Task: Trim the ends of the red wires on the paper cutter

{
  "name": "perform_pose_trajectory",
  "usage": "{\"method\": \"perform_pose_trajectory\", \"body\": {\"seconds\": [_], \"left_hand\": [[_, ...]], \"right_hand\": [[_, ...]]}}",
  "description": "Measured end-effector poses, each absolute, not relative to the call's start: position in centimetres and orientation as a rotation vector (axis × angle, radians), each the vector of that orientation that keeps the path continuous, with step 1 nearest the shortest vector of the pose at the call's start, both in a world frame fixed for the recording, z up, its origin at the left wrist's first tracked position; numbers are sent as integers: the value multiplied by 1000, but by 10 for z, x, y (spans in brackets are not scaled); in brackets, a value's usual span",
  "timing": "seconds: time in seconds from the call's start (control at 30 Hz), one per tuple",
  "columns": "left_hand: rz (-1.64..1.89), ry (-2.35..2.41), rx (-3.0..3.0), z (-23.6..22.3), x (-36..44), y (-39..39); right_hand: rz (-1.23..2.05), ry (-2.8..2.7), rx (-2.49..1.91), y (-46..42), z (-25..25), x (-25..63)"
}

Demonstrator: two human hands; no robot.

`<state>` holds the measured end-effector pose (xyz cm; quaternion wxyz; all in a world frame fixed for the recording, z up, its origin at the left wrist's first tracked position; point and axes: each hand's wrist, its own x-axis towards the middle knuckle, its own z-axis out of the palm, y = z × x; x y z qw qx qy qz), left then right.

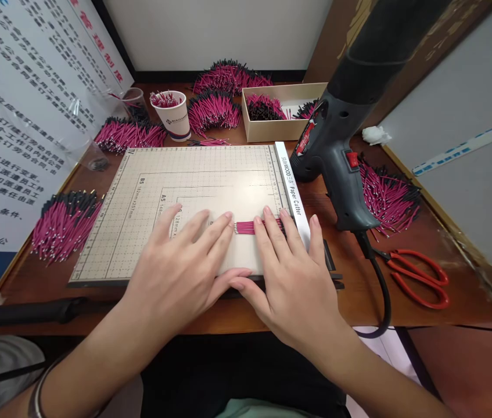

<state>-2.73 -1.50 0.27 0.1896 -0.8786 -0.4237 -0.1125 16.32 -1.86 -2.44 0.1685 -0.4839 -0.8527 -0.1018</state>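
A row of short pink wires (pixel 244 227) lies side by side on the board of a paper cutter (pixel 193 162), close to its white rail. My right hand (pixel 291 270) rests flat over the wires, fingers stretched out, covering their right part. Beside their left ends, my left hand (pixel 185 255) lies with fingers spread, its index fingertip next to the silvery tips. Both thumbs point inward and come close together at the board's front edge. Whether the left fingertip touches the wires I cannot tell.
A heat gun (pixel 337 145) stands right of the cutter, its cord running down past red-handled scissors (pixel 420 276). Behind are a paper cup (pixel 177 119) and a cardboard box (pixel 280 129) with wires. Bundles of pink wires (pixel 65 223) with black ends lie around the board.
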Motion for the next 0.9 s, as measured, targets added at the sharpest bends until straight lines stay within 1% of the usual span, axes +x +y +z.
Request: {"method": "perform_pose_trajectory", "body": {"seconds": [0.2,0.53,0.67,0.9], "left_hand": [[-309,-1210,-2499,5,-33,-15],[-385,-1223,-2521,3,-23,-22],[-366,-1203,-2507,0,-25,-23],[-494,-1264,-2540,-4,-29,-27]], "right_hand": [[-323,-2450,-1322,-18,-24,165],[-277,-2419,-1404,-20,-23,160],[-285,-2423,-1392,-20,-24,161],[-304,-2412,-1376,-20,-25,161]]}}
